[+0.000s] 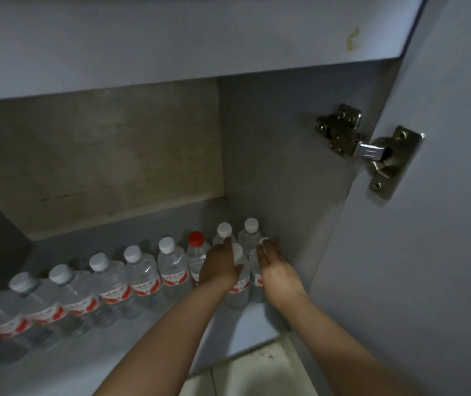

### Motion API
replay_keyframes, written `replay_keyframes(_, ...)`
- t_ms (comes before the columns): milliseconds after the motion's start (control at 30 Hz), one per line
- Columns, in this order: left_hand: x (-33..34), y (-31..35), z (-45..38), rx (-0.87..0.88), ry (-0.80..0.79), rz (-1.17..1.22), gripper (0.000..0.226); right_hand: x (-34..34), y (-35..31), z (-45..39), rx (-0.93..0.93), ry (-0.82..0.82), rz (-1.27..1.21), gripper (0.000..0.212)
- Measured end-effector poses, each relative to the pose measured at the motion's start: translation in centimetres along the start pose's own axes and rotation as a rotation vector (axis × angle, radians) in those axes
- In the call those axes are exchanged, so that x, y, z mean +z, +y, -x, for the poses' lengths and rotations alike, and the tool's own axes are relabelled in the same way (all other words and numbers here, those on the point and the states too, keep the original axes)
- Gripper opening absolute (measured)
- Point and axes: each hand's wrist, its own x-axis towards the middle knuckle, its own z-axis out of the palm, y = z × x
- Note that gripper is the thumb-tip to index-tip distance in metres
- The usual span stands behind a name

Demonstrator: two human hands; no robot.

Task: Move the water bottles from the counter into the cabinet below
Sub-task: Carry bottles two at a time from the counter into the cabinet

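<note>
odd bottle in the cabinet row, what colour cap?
Red cap, seen in the head view; the others are white.

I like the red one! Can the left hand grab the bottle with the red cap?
Probably yes. The left hand is right beside the red-capped bottle, whose cap stands uncovered, though that hand already seems to be holding a white-capped bottle.

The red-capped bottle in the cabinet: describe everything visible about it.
The red-capped bottle is clear plastic, looks filled, and is the only one with a red screw cap; its neighbours have white caps. It stands upright on the cabinet floor in the long row, toward the right end. The left hand covers its lower right side, hiding most of its label. Whether the hand touches it is unclear.
</note>
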Motion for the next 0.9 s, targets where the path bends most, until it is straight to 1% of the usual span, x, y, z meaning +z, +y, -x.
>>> replay_keyframes(33,-0.4,-0.4,0.4,-0.016,-0.006,0.008,0.056,-0.4,-0.3,0.4,-0.006,-0.03,0.028,0.039)
replay_keyframes(67,-1.1,-0.7,1.4,-0.034,-0.021,0.003,0.049,-1.4,-0.8,0.9,-0.03,-0.087,-0.001,0.04)
replay_keyframes(100,-1.9,-1.1,2.6,-0.034,-0.001,-0.028,0.045,-2.4,-1.4,1.5,-0.067,-0.157,-0.001,0.045)
replay_keyframes(167,-3.3,-1.9,5.1,0.022,0.172,-0.113,0.041,-4.7,-2.9,3.0,-0.079,-0.253,0.006,0.064)
replay_keyframes(200,-4.8,-2.2,6.8,0.003,0.206,-0.147,0.043,-5.8,-3.8,3.9,-0.087,-0.294,0.023,0.062)
replay_keyframes(233,-6.0,-2.4,8.5,0.024,0.235,-0.183,0.045,-6.5,-4.4,4.8,-0.105,-0.309,0.035,0.05)
replay_keyframes(267,-6.8,-2.1,10.1,0.012,0.177,-0.193,0.049,-7.2,-4.9,5.7,-0.122,-0.31,0.049,0.037)
replay_keyframes(300,-7.8,-2.2,11.9,-0.025,0.072,-0.221,0.053,-8.8,-5.8,6.6,-0.167,-0.346,0.049,0.033)
replay_keyframes(333,-9.4,-2.2,13.7,-0.085,-0.033,-0.204,0.054,-10.7,-6.9,7.5,-0.218,-0.362,0.056,0.035)
replay_keyframes(400,-12.3,-1.9,18.3,-0.175,-0.071,-0.188,0.051,-15.3,-8.7,9.4,-0.26,-0.369,0.081,0.027)
replay_keyframes(467,-15.3,-1.1,23.4,-0.226,-0.081,-0.177,0.048,-19.1,-10.5,11.5,-0.346,-0.414,0.086,0.047)
replay_keyframes(500,-16.9,-0.6,25.9,-0.266,-0.104,-0.16,0.048,-21.2,-11.3,12.3,-0.353,-0.429,0.07,0.054)
replay_keyframes(533,-18.5,-0.1,28.4,-0.314,-0.127,-0.143,0.049,-23.2,-12.1,13.3,-0.355,-0.42,0.061,0.057)
replay_keyframes(600,-21.6,0.8,33.2,-0.411,-0.127,-0.112,0.055,-27.3,-13.6,15.3,-0.413,-0.434,0.055,0.057)
replay_keyframes(633,-23.2,1.1,35.5,-0.464,-0.117,-0.103,0.053,-29.3,-14.4,16.5,-0.447,-0.44,0.051,0.055)
replay_keyframes(733,-27.6,1.8,41.3,-0.581,-0.07,-0.086,0.048,-34.9,-17.3,20.0,-0.542,-0.449,0.003,0.039)
replay_keyframes(800,-30.3,1.8,44.8,-0.631,-0.014,-0.079,0.049,-38.6,-20.0,22.0,-0.612,-0.424,-0.019,0.041)
replay_keyframes(833,-31.4,1.7,46.0,-0.652,0.014,-0.083,0.049,-39.8,-21.2,22.7,-0.62,-0.417,-0.08,0.042)
replay_keyframes(900,-33.5,1.1,49.4,-0.696,0.06,-0.096,0.05,-41.9,-24.0,24.3,-0.676,-0.494,-0.084,0.047)
